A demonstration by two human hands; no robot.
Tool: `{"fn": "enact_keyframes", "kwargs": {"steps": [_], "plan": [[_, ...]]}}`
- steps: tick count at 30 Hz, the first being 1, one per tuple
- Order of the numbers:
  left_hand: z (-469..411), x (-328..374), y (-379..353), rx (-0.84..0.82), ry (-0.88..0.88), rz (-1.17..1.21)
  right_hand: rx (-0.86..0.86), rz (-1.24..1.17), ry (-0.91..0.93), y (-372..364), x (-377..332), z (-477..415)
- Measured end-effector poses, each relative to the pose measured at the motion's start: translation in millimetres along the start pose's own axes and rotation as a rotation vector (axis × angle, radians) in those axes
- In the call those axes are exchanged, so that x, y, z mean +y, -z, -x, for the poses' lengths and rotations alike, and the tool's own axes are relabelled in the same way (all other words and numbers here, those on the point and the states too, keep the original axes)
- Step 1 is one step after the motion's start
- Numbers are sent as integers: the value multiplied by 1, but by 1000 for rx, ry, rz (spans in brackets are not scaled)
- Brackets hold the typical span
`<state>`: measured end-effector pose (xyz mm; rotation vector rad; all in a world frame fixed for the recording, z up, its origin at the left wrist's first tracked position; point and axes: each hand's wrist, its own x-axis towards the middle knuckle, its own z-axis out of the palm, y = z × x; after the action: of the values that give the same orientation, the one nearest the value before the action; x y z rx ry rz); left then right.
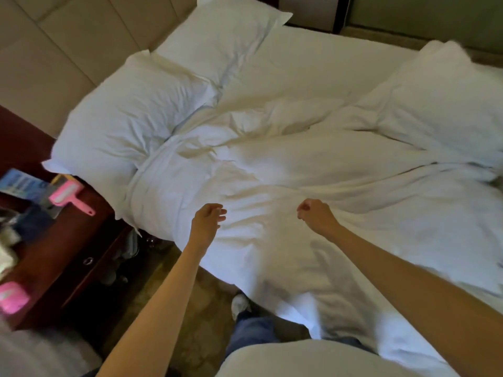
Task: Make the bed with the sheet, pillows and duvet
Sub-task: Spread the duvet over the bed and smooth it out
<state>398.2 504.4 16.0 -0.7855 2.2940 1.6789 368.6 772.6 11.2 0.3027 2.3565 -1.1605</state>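
Over the rumpled duvet (272, 164), the left hand (208, 217) hangs loosely curled, empty; the right hand (313, 213) is fisted, seemingly empty.

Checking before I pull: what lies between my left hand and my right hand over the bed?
Only the creased white duvet lies between the left hand and the right hand, nothing else, as the head view shows.

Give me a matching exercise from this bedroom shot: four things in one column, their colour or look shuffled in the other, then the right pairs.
1. duvet
2. lint roller
3. nightstand
4. headboard

A. pink
B. beige, padded
C. white, rumpled
D. dark reddish wood

Pairs: 1-C, 2-A, 3-D, 4-B
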Motion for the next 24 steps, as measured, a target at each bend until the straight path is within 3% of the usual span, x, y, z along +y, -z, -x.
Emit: {"fn": "enact_keyframes", "kwargs": {"steps": [5,10,24], "plan": [[-66,5,73,-69,24,-16,28,-51,-39,-65,-71,-26],[-117,23,112,-133,12,-50,92,-83,-68,-85,-125,-46],[-212,96,95,-61,-62,-112,144,-109,-82,-43,-171,-146]]}}
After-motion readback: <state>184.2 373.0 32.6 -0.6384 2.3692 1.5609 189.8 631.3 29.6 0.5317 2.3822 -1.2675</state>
